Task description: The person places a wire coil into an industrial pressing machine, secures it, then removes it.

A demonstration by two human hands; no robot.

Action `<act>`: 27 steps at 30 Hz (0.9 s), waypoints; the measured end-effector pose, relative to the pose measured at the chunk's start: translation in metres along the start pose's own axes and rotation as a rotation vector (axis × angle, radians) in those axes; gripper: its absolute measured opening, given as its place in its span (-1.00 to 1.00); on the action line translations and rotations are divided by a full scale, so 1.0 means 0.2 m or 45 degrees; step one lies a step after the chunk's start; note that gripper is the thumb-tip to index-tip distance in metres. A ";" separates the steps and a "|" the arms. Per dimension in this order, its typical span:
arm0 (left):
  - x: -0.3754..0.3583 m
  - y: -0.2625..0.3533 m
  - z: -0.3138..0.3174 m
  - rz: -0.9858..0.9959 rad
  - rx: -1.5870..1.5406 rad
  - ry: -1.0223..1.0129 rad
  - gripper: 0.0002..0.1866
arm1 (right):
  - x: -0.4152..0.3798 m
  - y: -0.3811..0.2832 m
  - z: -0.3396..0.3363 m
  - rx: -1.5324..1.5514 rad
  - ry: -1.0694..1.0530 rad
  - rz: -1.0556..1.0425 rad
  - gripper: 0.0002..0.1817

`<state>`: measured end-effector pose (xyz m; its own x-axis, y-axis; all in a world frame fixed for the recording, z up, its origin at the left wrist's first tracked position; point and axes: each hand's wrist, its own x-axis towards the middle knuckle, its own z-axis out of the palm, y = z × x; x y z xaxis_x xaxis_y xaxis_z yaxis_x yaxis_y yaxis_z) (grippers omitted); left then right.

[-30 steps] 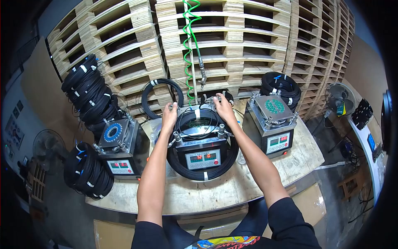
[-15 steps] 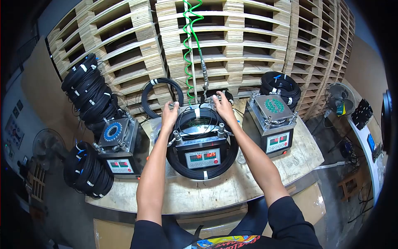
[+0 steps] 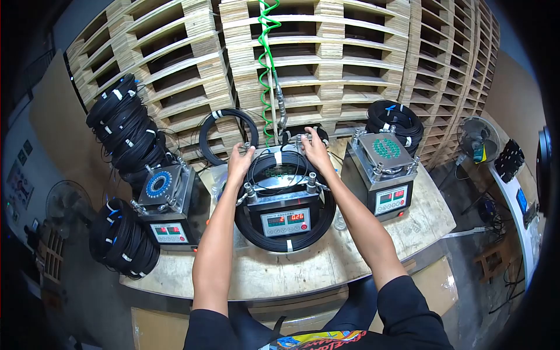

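Note:
At the middle of the bench is a metal-topped machine [image 3: 287,203] with a red digital display [image 3: 286,221]. A coil of black cable [image 3: 245,230], bound with white tape, lies around it. My left hand [image 3: 239,163] is at the back left corner, its thumb and fingers closed about a small metal knob [image 3: 246,144]. At the back right corner my right hand [image 3: 316,153] has its fingers curled round another metal knob [image 3: 301,140], partly hidden by them. Thinner black cable loops cross the machine's top plate between my hands.
Similar machines stand to the left [image 3: 166,204] and right [image 3: 382,175]. Black cable coils [image 3: 125,128] are stacked at left, with more coils [image 3: 396,122] behind the right machine. A green air hose [image 3: 265,52] hangs before wooden pallets [image 3: 367,52]. The bench edge [image 3: 326,283] is near me.
The green hose with its metal nozzle has swung slightly left. The numbers on the middle display have changed. My hands have stayed nearly still at the back corners.

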<state>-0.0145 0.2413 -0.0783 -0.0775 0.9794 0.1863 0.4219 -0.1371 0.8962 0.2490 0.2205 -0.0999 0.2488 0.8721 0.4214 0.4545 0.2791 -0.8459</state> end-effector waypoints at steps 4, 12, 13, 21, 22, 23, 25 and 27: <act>-0.03 0.01 -0.02 0.081 0.027 0.027 -0.31 | -0.01 -0.01 0.00 -0.025 0.030 0.007 -0.48; -0.01 0.01 0.00 0.025 0.020 0.010 -0.34 | -0.01 -0.02 0.00 -0.148 0.047 0.007 -0.48; -0.01 0.01 0.00 0.009 0.039 0.016 -0.34 | -0.01 -0.01 0.00 -0.147 0.047 0.006 -0.48; -0.01 0.01 0.00 0.016 0.115 0.056 -0.29 | 0.01 0.02 0.01 0.029 0.009 -0.003 -0.46; -0.02 0.01 0.00 0.034 0.072 0.053 -0.28 | 0.00 0.01 0.01 0.028 0.008 -0.001 -0.46; -0.02 0.00 0.00 0.053 0.029 0.052 -0.27 | -0.01 0.00 0.00 0.013 0.032 0.007 -0.44; -0.01 0.00 -0.01 0.051 -0.001 0.011 -0.27 | -0.03 -0.07 -0.02 -0.002 0.056 0.017 -0.41; 0.00 0.00 -0.01 0.053 -0.032 -0.031 -0.27 | -0.04 -0.10 -0.03 -0.077 0.031 0.105 -0.36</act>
<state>-0.0153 0.2403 -0.0777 -0.0383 0.9761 0.2137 0.4012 -0.1809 0.8980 0.2434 0.2059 -0.0844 0.3079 0.8809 0.3594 0.4825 0.1810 -0.8570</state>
